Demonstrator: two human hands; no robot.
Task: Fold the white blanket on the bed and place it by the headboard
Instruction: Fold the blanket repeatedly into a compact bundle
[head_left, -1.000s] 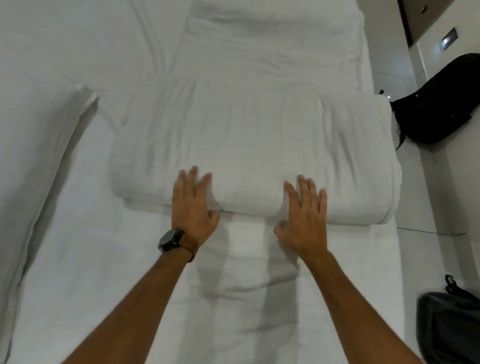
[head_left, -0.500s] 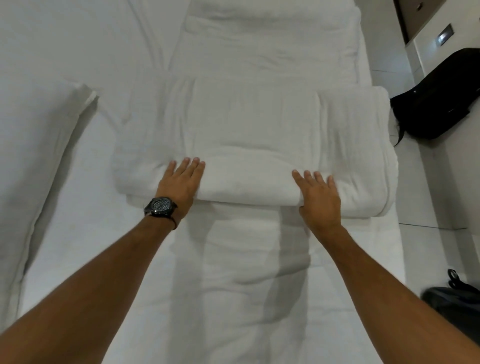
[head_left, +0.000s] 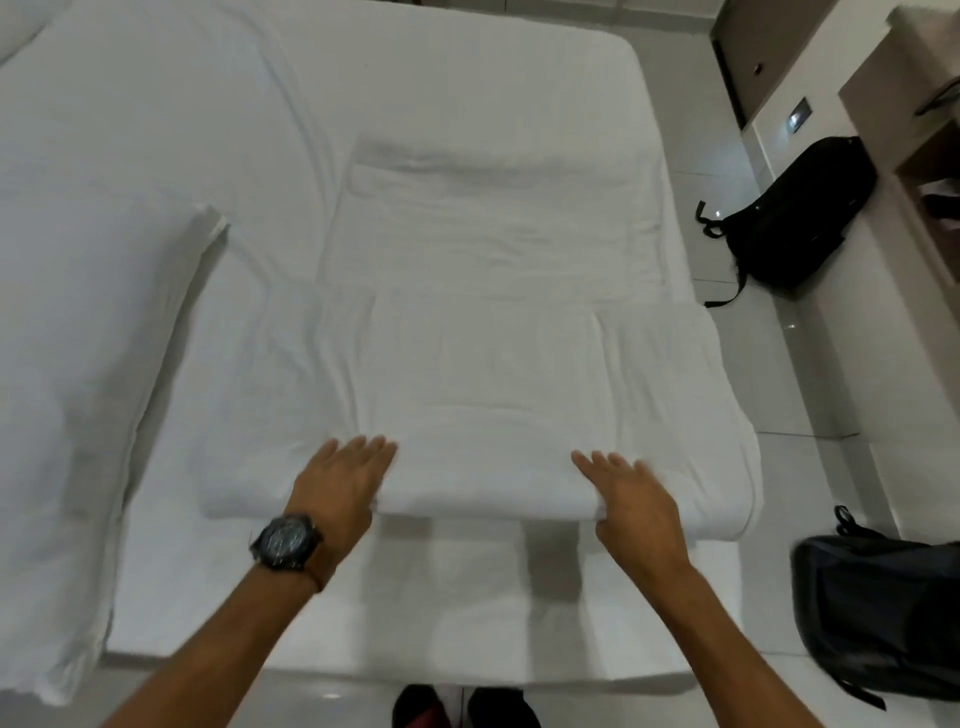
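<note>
The white blanket (head_left: 483, 384) lies folded into a thick wide bundle across the near part of the bed (head_left: 363, 104), with a narrower folded strip stretching away from me. My left hand (head_left: 345, 478), a dark watch on its wrist, rests flat on the bundle's near edge, fingers spread. My right hand (head_left: 631, 493) lies on the same edge further right, palm down, thumb tucked under the fold. Neither hand visibly grips the cloth. The headboard is out of view.
A white pillow (head_left: 67, 415) lies along the bed's left side. A black backpack (head_left: 795, 218) sits on the floor at the right, and a dark bag (head_left: 883, 608) stands near the bed's front right corner. My shoes (head_left: 467, 709) show below the bed edge.
The view has pulled back and tilted up, showing more of the bed and floor. Both hands have stayed on the blanket's near edge, pushing it slightly away from me.
</note>
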